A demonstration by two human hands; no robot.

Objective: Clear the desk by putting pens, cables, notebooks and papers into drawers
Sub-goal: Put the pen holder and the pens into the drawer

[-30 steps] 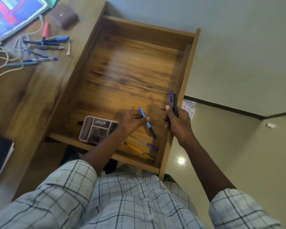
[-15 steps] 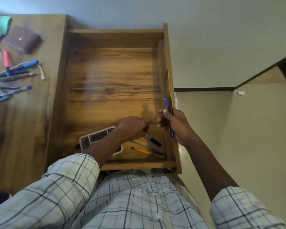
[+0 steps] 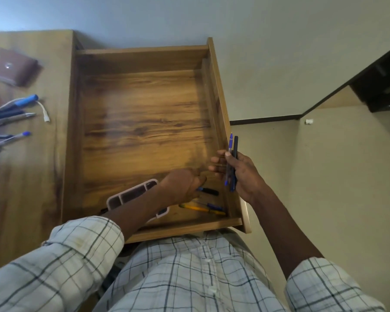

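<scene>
1. Head view: left hand (image 3: 181,185) lowers a black-capped blue pen (image 3: 208,191) at the open wooden drawer's (image 3: 144,122) front right corner, fingers loosely around it.
2. Right hand (image 3: 240,172), just beside, clamps two upright pens (image 3: 232,163) over the right edge.

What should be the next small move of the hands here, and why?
Probably the left hand lets go of the blue-and-black pen on the floor of the open wooden drawer, then takes one of the two pens that the right hand holds.
</scene>
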